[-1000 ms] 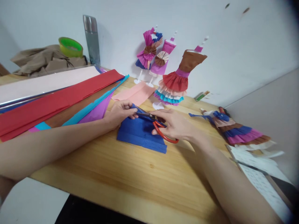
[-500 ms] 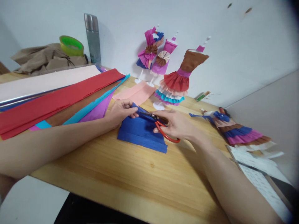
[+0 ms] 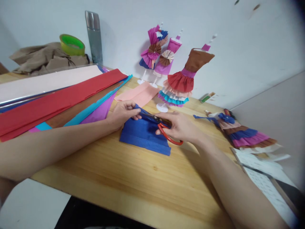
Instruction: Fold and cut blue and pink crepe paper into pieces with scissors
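Blue crepe paper [image 3: 145, 135] lies on the wooden table [image 3: 133, 184] in front of me. My left hand [image 3: 126, 114] pinches its far left edge between thumb and fingers. In my right hand [image 3: 178, 125] is a pair of scissors [image 3: 166, 134] with red handles, my fingers wrapped through and round them. The dark blades point left along the paper's far edge, their tips close to my left fingertips. Whether the blades are fully closed is hard to make out.
Folded crepe paper strips, a red one [image 3: 71, 98] on top, spread over the left side. Behind stand small dress forms, the nearest with a brown bodice [image 3: 199, 60]. A flask [image 3: 94, 41] and a tape roll [image 3: 72, 45] are back left. A ruffled paper dress [image 3: 247, 133] lies right.
The scissors and both hands hold almost the same pose at the paper's far edge. The view has shifted very slightly; nothing else visibly differs.
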Motion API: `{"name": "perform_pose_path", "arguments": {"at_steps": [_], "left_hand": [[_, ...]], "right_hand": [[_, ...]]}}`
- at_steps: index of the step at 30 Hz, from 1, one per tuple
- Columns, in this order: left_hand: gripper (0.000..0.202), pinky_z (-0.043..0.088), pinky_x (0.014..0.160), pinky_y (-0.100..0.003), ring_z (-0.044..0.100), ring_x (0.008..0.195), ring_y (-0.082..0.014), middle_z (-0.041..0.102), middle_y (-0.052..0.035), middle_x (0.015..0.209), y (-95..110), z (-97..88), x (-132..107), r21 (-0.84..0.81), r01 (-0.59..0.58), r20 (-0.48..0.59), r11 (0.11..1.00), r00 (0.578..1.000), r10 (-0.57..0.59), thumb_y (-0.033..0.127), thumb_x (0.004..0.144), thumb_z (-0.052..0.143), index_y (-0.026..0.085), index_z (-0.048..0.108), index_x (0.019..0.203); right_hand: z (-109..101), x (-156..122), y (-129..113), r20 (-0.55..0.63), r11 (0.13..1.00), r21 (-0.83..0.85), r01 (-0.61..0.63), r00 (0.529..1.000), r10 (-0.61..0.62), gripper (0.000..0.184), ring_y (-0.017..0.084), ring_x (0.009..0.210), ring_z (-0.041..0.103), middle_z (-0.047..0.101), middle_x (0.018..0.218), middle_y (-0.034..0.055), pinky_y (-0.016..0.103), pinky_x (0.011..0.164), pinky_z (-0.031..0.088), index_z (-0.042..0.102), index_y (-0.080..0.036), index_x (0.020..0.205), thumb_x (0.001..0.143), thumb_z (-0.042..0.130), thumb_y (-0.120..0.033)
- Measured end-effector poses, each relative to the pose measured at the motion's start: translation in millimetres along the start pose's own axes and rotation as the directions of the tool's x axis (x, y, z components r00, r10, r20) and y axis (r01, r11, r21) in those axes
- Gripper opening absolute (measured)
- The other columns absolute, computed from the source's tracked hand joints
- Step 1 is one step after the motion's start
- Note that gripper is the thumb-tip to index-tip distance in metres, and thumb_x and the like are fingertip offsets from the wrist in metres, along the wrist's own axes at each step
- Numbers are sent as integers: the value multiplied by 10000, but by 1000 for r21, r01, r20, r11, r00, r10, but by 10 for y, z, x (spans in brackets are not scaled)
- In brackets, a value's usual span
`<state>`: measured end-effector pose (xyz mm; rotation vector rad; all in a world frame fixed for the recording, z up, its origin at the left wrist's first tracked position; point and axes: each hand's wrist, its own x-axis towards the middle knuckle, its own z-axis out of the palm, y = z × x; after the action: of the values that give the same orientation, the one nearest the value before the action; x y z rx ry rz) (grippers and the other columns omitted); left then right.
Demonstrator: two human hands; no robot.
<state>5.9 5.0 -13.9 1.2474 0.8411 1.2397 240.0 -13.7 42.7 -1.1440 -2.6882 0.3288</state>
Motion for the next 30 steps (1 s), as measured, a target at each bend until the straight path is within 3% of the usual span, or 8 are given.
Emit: {"name": "perform_pose_path", "arguments": {"at_steps": [7, 16, 22, 27, 30], "left_hand": [[155, 491, 509, -195, 633, 471, -102, 723, -43, 585, 26, 8, -7, 6, -2, 2, 1000, 1000, 2, 138, 729, 738, 136, 601, 657], [105, 509, 504, -209, 638, 471, -116, 714, -44, 567, 35, -6, -19, 18, -9, 31, 1000, 999, 8, 159, 722, 715, 135, 617, 693], [268, 508, 468, -216, 664, 506, -139, 730, -39, 649, 40, -16, -7, -2, 46, 98, 999, 994, -45, 234, 660, 803, 124, 668, 864], [201, 486, 467, -185, 626, 487, -101, 691, -28, 585, 37, -32, 8, 30, 66, 137, 997, 988, -69, 244, 654, 808, 120, 653, 682], [186, 481, 457, -180, 606, 465, -88, 683, -14, 575, 44, -37, 7, 17, 59, 114, 998, 992, -60, 242, 666, 792, 122, 650, 661]], "right_hand": [[13, 6, 19, -11, 1000, -12, -3, 1000, 3, 428, 153, 588, 552, 687, 718, 20, 249, 583, 362, 704, -211, 1162, 842, 689, -495], [29, -5, 73, -49, 999, -47, -19, 999, 16, 447, 193, 668, 633, 744, 805, 57, 270, 615, 403, 713, -210, 1180, 893, 619, -538], [22, -12, 89, -75, 998, -49, -42, 996, 38, 444, 184, 639, 628, 746, 802, 58, 263, 599, 398, 718, -205, 1165, 897, 612, -543], [19, -17, 92, -94, 997, -32, -70, 993, 67, 475, 197, 650, 615, 726, 790, 68, 271, 605, 397, 716, -172, 1119, 885, 600, -569], [5, -31, 82, -100, 995, -5, -99, 990, 98, 521, 206, 650, 594, 697, 777, 72, 279, 595, 397, 693, -150, 1080, 861, 590, -611]]}}
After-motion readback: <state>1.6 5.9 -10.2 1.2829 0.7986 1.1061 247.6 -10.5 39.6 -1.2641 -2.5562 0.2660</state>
